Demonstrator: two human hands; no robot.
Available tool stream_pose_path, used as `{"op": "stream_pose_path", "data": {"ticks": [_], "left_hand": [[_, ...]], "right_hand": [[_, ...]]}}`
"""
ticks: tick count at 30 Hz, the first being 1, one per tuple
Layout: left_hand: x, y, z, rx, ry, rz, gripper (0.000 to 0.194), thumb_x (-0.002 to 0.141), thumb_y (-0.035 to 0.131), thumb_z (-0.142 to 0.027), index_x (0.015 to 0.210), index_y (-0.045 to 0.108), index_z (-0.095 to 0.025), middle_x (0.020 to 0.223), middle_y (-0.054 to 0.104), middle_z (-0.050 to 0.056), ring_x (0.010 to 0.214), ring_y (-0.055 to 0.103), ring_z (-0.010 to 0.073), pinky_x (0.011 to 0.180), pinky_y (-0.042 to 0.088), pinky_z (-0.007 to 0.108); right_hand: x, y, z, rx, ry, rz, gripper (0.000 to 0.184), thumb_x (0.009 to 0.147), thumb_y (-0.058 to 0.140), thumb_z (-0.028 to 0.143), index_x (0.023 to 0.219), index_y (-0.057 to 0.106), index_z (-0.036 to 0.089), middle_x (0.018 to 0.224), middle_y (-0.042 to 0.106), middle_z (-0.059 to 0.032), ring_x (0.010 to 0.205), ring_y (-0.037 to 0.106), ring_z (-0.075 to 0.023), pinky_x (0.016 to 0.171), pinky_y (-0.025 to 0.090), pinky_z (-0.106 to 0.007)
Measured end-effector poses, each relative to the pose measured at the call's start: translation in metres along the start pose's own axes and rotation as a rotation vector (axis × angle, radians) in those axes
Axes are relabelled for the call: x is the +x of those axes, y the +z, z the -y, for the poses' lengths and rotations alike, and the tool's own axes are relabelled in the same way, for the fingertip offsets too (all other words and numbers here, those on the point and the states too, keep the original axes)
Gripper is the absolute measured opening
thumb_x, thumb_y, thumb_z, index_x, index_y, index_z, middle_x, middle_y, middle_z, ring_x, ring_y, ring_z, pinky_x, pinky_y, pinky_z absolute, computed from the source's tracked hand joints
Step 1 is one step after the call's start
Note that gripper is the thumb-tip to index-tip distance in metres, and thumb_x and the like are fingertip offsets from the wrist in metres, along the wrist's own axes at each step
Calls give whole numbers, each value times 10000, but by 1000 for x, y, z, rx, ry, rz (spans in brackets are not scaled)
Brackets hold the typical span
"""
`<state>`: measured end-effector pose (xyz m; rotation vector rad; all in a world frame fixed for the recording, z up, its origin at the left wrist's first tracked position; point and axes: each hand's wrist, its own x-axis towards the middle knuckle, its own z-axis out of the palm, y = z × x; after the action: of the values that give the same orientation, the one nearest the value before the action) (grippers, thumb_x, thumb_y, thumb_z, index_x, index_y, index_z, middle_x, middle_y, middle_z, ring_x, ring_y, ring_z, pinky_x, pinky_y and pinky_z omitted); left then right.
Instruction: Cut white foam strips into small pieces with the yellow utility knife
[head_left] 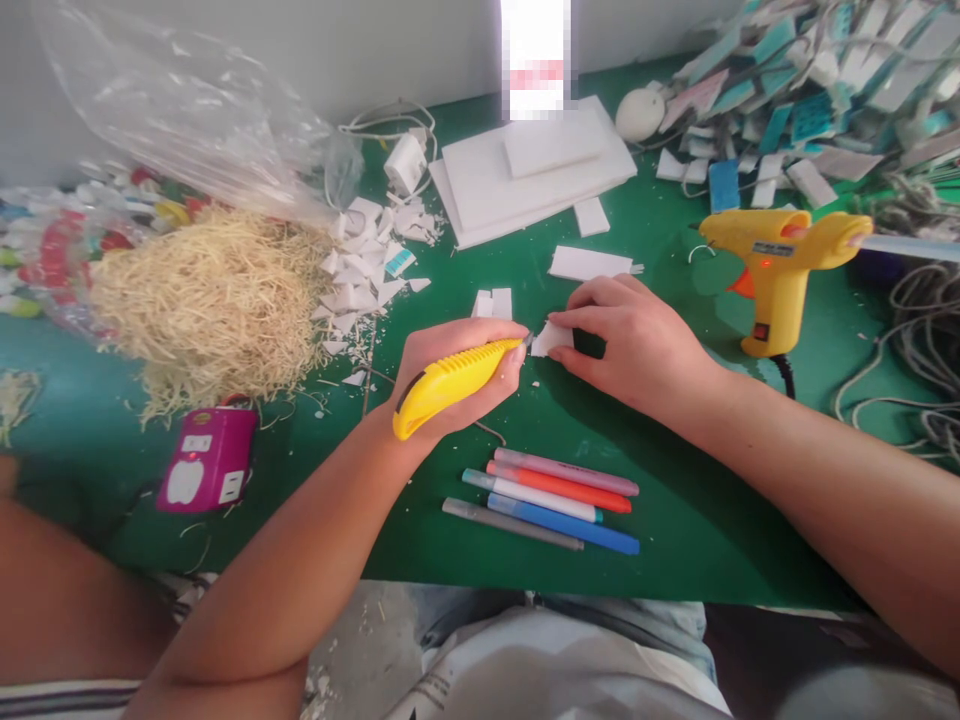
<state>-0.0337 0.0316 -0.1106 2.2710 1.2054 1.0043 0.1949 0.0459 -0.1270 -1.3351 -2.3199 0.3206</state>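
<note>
My left hand [480, 375] is closed around a yellow utility knife [450, 384], whose blade tip points right. The tip meets, or comes very close to, the left edge of a small white foam board piece [553, 338]. My right hand [626, 325] pinches that piece between thumb and fingers, low over the green tabletop. Just behind my left hand lie small white foam strips [492, 302]. A longer white strip [590, 263] rests beyond my right fingers.
Several markers [555, 500] lie near the front edge. A yellow hot glue gun [776, 270] stands right, its cord trailing. White foam sheets [480, 200] are stacked behind. Left are straw-like shreds [210, 300], foam scraps [360, 270] and a purple power socket box [206, 460]. Another person's arm [67, 590] shows lower left.
</note>
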Motion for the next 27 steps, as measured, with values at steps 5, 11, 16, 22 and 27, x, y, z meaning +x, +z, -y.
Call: {"op": "stream_pose_path", "data": {"ticks": [5, 11, 16, 22, 27], "left_hand": [[0, -2, -2, 26, -20, -17, 199, 909, 627, -312, 956, 780, -193, 871, 812, 6, 697, 742, 124, 758, 613, 185], [1, 4, -1, -29, -26, -19, 191, 910, 656, -290, 1003, 779, -178, 950, 818, 22, 751, 756, 129, 789, 616, 181], [1, 3, 0, -33, -10, -9, 182, 915, 653, -290, 997, 780, -188, 955, 818, 23, 767, 760, 138, 789, 623, 192], [1, 2, 1, -23, -7, -7, 190, 921, 646, -309, 993, 780, -195, 960, 819, 29, 755, 756, 145, 778, 632, 209], [1, 2, 2, -2, 0, -30, 197, 920, 644, -317, 995, 778, -193, 966, 819, 30, 779, 761, 152, 786, 630, 212]], "right_hand": [[0, 0, 1, 1, 6, 3, 253, 873, 683, 292, 1059, 817, 185, 1035, 718, -128, 925, 615, -279, 811, 550, -451], [0, -1, 2, 11, 17, 11, 251, 873, 695, 292, 1067, 816, 186, 1045, 719, -133, 945, 632, -292, 821, 557, -468], [1, -2, 3, 16, 23, 17, 258, 878, 681, 284, 1078, 816, 191, 1060, 719, -137, 957, 629, -296, 828, 561, -488], [0, -2, 3, 21, 16, -2, 239, 868, 672, 283, 1050, 817, 225, 1039, 723, -116, 933, 624, -283, 818, 548, -463], [0, -2, 4, 12, 24, 2, 261, 854, 660, 258, 1053, 816, 193, 1033, 725, -123, 944, 633, -285, 828, 550, -456]]}}
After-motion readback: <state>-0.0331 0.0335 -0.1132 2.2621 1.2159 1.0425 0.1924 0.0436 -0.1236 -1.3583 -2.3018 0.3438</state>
